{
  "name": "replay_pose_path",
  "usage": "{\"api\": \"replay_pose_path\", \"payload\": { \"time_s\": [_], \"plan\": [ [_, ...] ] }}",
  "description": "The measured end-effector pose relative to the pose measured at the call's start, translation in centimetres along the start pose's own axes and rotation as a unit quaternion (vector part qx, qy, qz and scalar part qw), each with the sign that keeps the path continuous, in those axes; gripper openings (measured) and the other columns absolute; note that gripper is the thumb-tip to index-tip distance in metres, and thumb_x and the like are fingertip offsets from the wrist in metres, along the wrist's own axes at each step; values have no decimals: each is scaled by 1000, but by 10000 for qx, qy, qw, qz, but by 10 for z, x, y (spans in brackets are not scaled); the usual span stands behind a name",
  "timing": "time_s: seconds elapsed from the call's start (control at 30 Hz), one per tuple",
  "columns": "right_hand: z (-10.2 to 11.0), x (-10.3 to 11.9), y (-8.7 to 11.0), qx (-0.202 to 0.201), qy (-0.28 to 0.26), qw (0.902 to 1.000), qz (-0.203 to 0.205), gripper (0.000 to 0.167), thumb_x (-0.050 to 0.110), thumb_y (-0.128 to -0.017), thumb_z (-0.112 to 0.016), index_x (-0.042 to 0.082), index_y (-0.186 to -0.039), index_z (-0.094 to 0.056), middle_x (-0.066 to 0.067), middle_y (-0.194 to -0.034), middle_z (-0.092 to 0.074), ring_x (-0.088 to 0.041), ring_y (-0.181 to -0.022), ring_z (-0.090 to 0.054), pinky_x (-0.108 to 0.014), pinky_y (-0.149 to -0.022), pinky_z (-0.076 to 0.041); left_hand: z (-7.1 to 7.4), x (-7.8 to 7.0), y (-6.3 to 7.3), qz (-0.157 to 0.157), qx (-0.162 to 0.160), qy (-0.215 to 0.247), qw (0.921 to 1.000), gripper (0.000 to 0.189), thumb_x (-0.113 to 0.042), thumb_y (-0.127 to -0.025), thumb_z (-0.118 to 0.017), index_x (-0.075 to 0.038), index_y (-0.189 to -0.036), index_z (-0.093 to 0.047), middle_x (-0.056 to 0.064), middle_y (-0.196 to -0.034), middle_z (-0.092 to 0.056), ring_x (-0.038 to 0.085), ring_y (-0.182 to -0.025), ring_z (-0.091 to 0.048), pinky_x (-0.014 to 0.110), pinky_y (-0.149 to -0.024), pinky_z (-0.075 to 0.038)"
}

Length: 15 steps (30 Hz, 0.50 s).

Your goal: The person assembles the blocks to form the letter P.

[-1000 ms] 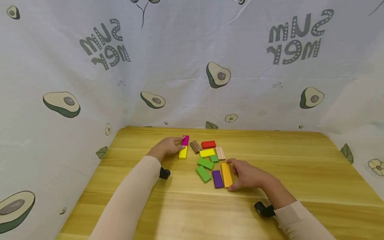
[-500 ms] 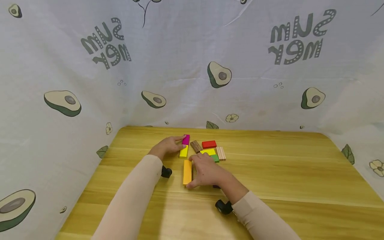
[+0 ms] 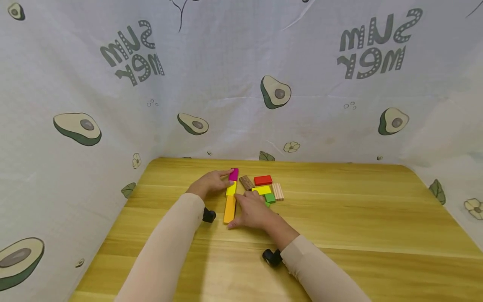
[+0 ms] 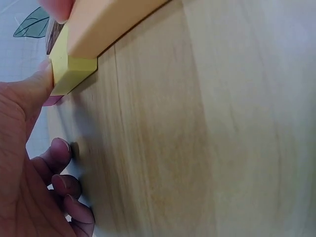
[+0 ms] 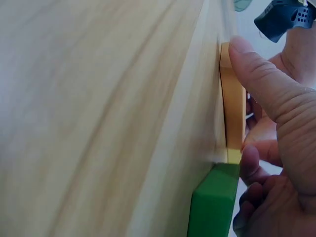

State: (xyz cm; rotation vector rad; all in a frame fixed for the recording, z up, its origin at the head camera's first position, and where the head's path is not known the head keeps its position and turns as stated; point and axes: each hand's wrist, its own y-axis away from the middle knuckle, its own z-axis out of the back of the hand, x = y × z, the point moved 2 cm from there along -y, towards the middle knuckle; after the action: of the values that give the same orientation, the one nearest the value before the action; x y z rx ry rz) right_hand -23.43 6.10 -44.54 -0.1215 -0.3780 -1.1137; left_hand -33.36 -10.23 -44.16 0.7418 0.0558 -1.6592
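Note:
A magenta block (image 3: 233, 175), a yellow block (image 3: 231, 189) and a longer orange block (image 3: 229, 209) lie end to end in a row on the table. My left hand (image 3: 211, 183) is at the row's left, index finger at the magenta block and thumb against the yellow one; in the left wrist view its other fingers are loosely bent beside the row. My right hand (image 3: 254, 212) holds the orange block by its two ends, between thumb and fingers. The right wrist view shows the thumb at the near end of the orange block (image 5: 234, 103).
Right of the row lie a brown bark-patterned block (image 3: 247, 182), a red block (image 3: 263, 180), another yellow block (image 3: 260, 190), a small green block (image 3: 269, 198) and a striped wood block (image 3: 277, 191). My right hand hides others. A printed curtain (image 3: 241, 126) hangs behind the table.
My right hand has carried the orange block leftward from beside the purple block, then set it against the yellow block's near end. The left hand has stayed by the magenta and yellow blocks.

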Motion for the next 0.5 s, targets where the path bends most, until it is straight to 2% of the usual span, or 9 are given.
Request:
{"api": "replay_pose_path", "payload": {
  "time_s": [0.23,0.5],
  "plan": [
    [-2,2,-2,-58,141,9998,-128,106,72,-67,-82,2,-142,-56,-14,-127,-66,-30,-114,-54,-48,-92,-45,0,0,-2,-23,19,6,10000,60,-50,-102,-57,-46,-157,-35,11,-166,-36,37,-154,-32,60,-125,-26],
    [-2,4,-3,16,133,9998,-121,101,72,-69,-81,3,-138,-60,-10,-115,-67,-25,-103,-53,-44,-88,-43,0,2,0,-82,53,105,9999,60,-51,-101,-58,-45,-156,-36,11,-165,-37,38,-154,-32,61,-125,-25]
  ]
}}
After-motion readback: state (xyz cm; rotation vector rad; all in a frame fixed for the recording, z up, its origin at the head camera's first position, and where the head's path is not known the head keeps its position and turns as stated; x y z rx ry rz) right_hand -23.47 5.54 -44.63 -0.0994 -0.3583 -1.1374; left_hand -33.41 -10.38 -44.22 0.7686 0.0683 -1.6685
